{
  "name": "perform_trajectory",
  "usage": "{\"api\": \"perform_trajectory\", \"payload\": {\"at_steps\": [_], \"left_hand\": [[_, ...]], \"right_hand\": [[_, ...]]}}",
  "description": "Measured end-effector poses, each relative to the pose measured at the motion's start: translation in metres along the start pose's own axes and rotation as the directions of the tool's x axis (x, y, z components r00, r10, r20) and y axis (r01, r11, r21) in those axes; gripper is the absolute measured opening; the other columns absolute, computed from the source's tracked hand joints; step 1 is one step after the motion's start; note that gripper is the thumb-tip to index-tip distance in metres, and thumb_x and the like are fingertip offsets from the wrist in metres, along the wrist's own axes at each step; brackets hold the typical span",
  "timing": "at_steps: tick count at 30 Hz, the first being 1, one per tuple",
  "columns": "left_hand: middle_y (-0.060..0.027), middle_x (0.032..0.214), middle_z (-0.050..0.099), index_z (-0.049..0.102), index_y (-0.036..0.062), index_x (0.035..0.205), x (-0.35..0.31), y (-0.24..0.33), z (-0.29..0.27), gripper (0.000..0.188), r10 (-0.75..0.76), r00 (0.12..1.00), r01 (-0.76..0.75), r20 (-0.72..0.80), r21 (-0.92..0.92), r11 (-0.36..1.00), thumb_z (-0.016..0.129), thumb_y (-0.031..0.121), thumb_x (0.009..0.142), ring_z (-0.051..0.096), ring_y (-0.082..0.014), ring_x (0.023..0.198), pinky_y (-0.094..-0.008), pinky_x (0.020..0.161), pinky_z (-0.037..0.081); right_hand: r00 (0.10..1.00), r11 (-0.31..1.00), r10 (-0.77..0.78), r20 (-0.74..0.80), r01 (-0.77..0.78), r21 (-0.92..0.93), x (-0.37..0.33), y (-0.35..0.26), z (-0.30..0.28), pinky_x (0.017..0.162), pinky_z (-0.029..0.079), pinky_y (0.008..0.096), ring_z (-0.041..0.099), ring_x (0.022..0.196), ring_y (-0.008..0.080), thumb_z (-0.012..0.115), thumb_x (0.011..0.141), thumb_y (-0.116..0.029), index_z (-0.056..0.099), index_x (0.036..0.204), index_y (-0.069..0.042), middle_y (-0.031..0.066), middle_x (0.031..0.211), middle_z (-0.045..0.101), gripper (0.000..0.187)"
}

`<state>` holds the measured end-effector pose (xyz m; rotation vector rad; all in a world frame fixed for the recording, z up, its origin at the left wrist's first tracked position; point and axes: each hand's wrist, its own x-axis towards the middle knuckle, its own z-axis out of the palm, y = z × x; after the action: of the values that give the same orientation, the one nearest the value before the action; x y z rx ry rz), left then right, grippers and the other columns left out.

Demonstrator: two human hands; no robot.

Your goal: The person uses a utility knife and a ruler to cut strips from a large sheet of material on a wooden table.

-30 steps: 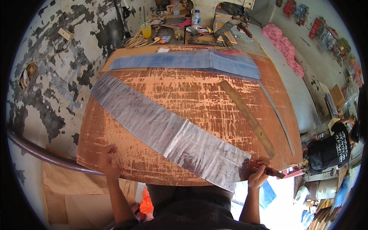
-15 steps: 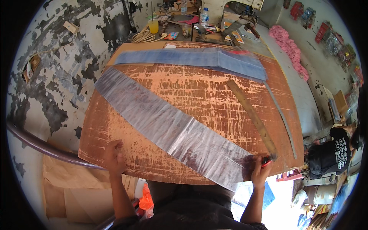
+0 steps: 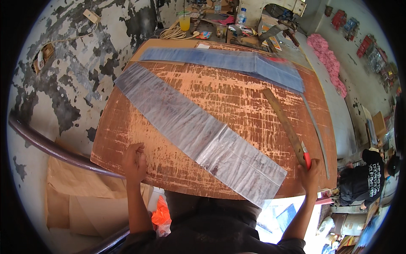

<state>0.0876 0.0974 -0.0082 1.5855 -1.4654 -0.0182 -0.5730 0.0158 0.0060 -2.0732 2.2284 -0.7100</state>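
Note:
A long, translucent grey plastic strip (image 3: 177,114) lies diagonally across the worn brown board (image 3: 169,165), creased across its middle, its near end overhanging the front edge. My right hand (image 3: 311,173) is closed on a red-handled cutter (image 3: 307,159) at the board's right front, beside the near end of a brown ruler (image 3: 283,122). My right fingers are clear of the strip. By the left front edge, my left hand (image 3: 135,163) hovers with loosely bent fingers, thumb apart, nothing visible in it.
Blue translucent sheets (image 3: 203,57) lie along the board's far side, with a thin grey strip (image 3: 315,135) at the right. Behind stand a cup of yellow drink (image 3: 184,22), coiled cord (image 3: 174,33) and a bottle (image 3: 241,17). Another person (image 3: 359,182) is at far right.
My right hand has moved right, off the near end of the plastic strip, taking the cutter to the ruler's end. My left hand stays near the left front edge. The view has shifted slightly.

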Motion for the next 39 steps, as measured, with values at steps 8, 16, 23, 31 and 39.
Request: {"api": "perform_trajectory", "payload": {"at_steps": [8, 16, 23, 31, 39], "left_hand": [[-0.0171, 0.106, 0.074, 0.071, -0.0014, 0.125, 0.003, 0.000, -0.002, 0.034, -0.007, 1.000, 0.007, -0.004, -0.037, 0.999, 0.067, 0.020, 0.099, 0.071, -0.0313, 0.094, -0.0432, 0.087, 0.056], [-0.0176, 0.106, 0.074, 0.072, -0.0012, 0.125, 0.002, 0.000, -0.002, 0.035, -0.005, 1.000, 0.004, -0.024, -0.050, 0.999, 0.067, 0.023, 0.101, 0.073, -0.0318, 0.094, -0.0431, 0.087, 0.057], [-0.0159, 0.103, 0.076, 0.073, 0.0004, 0.119, 0.006, 0.004, 0.002, 0.023, -0.028, 0.999, 0.028, -0.033, 0.003, 1.000, 0.072, 0.014, 0.101, 0.074, -0.0340, 0.093, -0.0429, 0.086, 0.057], [-0.0126, 0.123, 0.074, 0.074, 0.0030, 0.115, 0.022, 0.045, 0.007, 0.023, 0.011, 0.999, -0.022, 0.040, 0.273, 0.962, 0.079, 0.018, 0.098, 0.067, -0.0369, 0.119, -0.0499, 0.109, 0.049], [-0.0268, 0.164, 0.047, 0.055, -0.0009, 0.156, 0.074, 0.078, 0.072, 0.070, -0.034, 0.960, -0.013, 0.278, 0.162, 0.987, 0.079, 0.035, 0.101, 0.047, -0.0469, 0.151, -0.0532, 0.126, 0.040]], "right_hand": [[0.981, 0.980, 0.161, 0.106, -0.171, 0.100, 0.010, 0.016, 0.002, 0.101, 0.049, 0.0562, 0.061, 0.118, 0.0490, 0.090, 0.087, -0.018, 0.062, 0.123, 0.004, 0.0238, 0.126, 0.060, 0.051], [0.962, 0.959, 0.152, 0.227, -0.199, 0.203, 0.036, 0.017, -0.016, 0.090, 0.053, 0.0426, 0.065, 0.099, 0.0298, 0.093, 0.085, -0.014, 0.065, 0.133, 0.003, 0.0133, 0.110, 0.068, 0.058], [0.982, 0.945, 0.153, 0.111, -0.178, 0.273, 0.028, -0.024, -0.036, 0.079, 0.051, 0.0368, 0.062, 0.084, 0.0164, 0.084, 0.096, -0.008, 0.070, 0.113, 0.003, 0.0046, 0.089, 0.066, 0.025], [0.958, 0.776, 0.138, 0.253, -0.263, 0.573, -0.002, -0.117, -0.034, 0.067, 0.044, 0.0282, 0.055, 0.075, 0.0068, 0.078, 0.105, -0.011, 0.072, 0.102, 0.000, -0.0020, 0.083, 0.065, 0.013], [0.866, 0.710, -0.184, 0.465, -0.211, 0.672, 0.000, -0.205, 0.022, 0.071, 0.047, 0.0303, 0.056, 0.078, 0.0097, 0.083, 0.100, -0.009, 0.069, 0.102, 0.000, 0.0001, 0.085, 0.065, 0.017]]}}
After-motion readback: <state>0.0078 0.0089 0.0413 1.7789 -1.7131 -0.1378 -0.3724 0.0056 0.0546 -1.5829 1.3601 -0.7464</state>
